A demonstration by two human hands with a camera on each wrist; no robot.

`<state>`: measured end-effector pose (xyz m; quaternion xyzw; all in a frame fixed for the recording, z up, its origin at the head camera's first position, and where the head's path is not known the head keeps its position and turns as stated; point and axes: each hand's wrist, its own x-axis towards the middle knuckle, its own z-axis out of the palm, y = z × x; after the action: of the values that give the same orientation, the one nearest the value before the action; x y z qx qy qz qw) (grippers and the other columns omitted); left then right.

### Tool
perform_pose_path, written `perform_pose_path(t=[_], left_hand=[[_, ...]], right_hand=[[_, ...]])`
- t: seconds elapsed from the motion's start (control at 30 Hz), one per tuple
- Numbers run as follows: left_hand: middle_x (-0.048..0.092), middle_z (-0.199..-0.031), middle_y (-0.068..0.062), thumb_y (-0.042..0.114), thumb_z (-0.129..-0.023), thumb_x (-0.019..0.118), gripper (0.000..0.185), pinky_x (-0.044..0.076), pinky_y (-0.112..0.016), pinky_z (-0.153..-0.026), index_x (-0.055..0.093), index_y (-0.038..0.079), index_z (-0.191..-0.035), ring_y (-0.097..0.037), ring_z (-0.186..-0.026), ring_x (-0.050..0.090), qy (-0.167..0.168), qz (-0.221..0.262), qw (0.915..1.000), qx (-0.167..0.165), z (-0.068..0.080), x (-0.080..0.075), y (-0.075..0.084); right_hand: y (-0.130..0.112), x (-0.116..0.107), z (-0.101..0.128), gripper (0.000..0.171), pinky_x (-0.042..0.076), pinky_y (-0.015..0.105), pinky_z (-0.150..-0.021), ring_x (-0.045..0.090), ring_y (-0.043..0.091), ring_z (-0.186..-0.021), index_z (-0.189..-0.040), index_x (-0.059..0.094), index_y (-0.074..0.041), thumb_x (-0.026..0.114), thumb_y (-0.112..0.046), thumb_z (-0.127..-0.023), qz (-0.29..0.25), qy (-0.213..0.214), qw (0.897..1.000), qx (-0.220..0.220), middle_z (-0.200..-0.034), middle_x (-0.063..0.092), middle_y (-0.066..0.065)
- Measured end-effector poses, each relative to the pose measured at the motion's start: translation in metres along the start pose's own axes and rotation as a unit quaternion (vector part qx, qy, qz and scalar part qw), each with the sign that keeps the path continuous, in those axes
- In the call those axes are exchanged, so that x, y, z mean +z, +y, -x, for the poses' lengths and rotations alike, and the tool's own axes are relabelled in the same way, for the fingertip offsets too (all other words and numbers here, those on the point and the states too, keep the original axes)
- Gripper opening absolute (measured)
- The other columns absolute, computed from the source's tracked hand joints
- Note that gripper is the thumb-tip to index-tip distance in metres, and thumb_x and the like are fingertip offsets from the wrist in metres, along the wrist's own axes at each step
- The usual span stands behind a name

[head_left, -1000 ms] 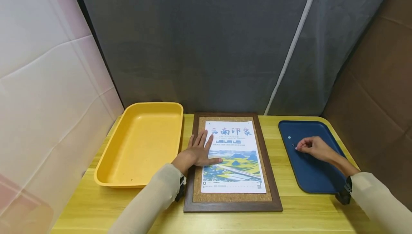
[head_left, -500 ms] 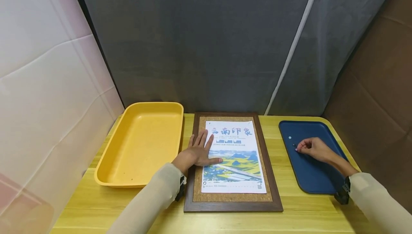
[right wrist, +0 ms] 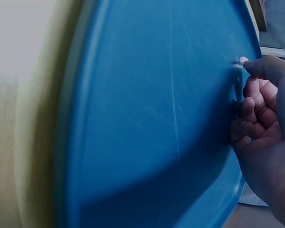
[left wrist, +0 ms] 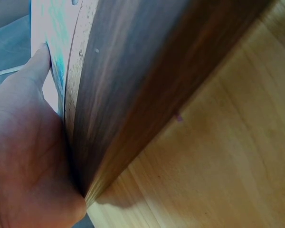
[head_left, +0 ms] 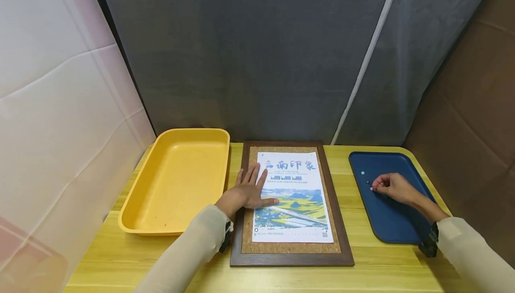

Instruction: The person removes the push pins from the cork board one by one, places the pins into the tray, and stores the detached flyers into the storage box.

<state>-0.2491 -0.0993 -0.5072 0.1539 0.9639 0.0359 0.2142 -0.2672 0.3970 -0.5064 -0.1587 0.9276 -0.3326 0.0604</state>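
Since 1.0 s ago: little change. Right hand (head_left: 396, 187) has drawn slightly nearer along the blue tray (head_left: 398, 226); left hand (head_left: 248, 190) unmoved.

Left hand: flat, fingers straight and spread, palm down across the left edge of the cork board (head_left: 292, 250) and the poster (head_left: 293, 208) lying on it; grip released, pressing only.

Right hand: fingers curled, tips together on a small pale pin (head_left: 371, 188) at the tray floor; grip pinching the pin. Two more pins (head_left: 362, 172) lie farther back on the tray, apart from the hand.

Right wrist view shows the pin head (right wrist: 242, 60) at the fingertip; head view barely resolves it. Left wrist view shows the board frame (left wrist: 142, 90) on the counter (left wrist: 228, 156). Yellow tray (head_left: 138, 219) left of the board.
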Motion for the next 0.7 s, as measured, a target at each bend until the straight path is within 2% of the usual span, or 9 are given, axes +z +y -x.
perform_pose_path(t=[0.37, 0.7], left_hand=[[-0.032, -0.172, -0.006, 0.092, -0.090, 0.039, 0.118, -0.018, -0.061, -0.125, -0.015, 0.023, -0.169, -0.028, -0.160, -0.028, -0.002, 0.004, 1.0000, 0.000, 0.000, 0.000, 0.000], [-0.030, -0.173, -0.006, 0.092, -0.090, 0.039, 0.118, -0.016, -0.062, -0.125, -0.015, 0.023, -0.169, -0.029, -0.160, -0.026, 0.000, -0.001, 1.0000, 0.002, -0.002, 0.001, -0.001]], right_hand=[[-0.011, -0.004, 0.001, 0.003, 0.047, 0.023, -0.064, 0.056, 0.007, -0.072, -0.098, 0.074, -0.001, 0.074, -0.004, -0.096, 0.002, 0.014, 1.000, -0.006, -0.085, 0.069, 0.003], [-0.032, 0.004, 0.000, 0.004, 0.047, 0.023, -0.062, 0.058, 0.008, -0.069, -0.096, 0.075, -0.006, 0.078, -0.009, -0.096, 0.002, 0.042, 0.998, -0.050, -0.081, 0.068, -0.002]])
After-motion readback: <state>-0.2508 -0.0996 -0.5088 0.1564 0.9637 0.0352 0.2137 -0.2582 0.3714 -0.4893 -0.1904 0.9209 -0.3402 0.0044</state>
